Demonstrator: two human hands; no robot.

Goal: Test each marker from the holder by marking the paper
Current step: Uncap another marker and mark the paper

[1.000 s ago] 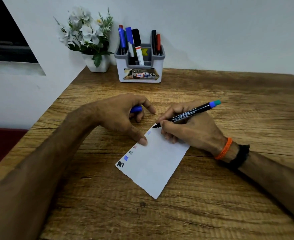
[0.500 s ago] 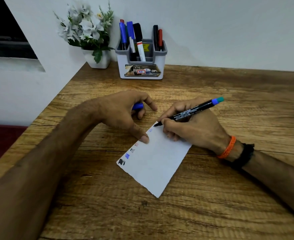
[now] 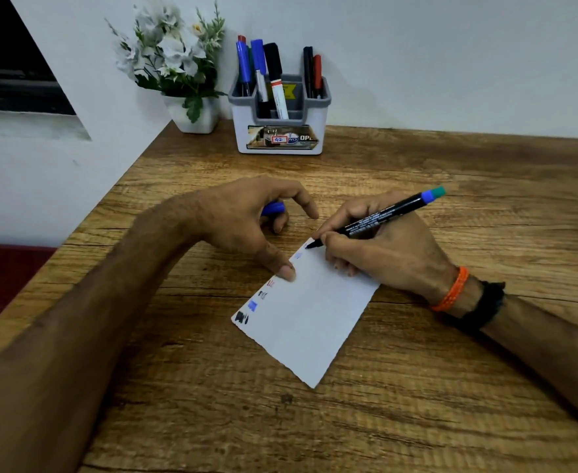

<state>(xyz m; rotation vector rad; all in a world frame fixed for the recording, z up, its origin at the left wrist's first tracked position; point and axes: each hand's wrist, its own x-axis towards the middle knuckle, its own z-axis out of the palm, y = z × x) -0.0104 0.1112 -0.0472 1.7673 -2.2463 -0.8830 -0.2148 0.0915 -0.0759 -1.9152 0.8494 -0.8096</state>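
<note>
Pinching the marker (image 3: 376, 218), right hand (image 3: 383, 247) has its tip on the paper (image 3: 311, 322); left hand (image 3: 243, 223) curls round a cap (image 3: 274, 208), thumb pinning the paper.

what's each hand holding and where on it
The right hand pinches the black marker low on its barrel, near the tip. The left hand holds a blue cap in curled fingers, thumb pressing the white paper.

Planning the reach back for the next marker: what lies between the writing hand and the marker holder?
Only bare wooden table, seen in the head view. Nothing stands between the right hand and the holder; the flower pot sits off to the holder's left.
</note>
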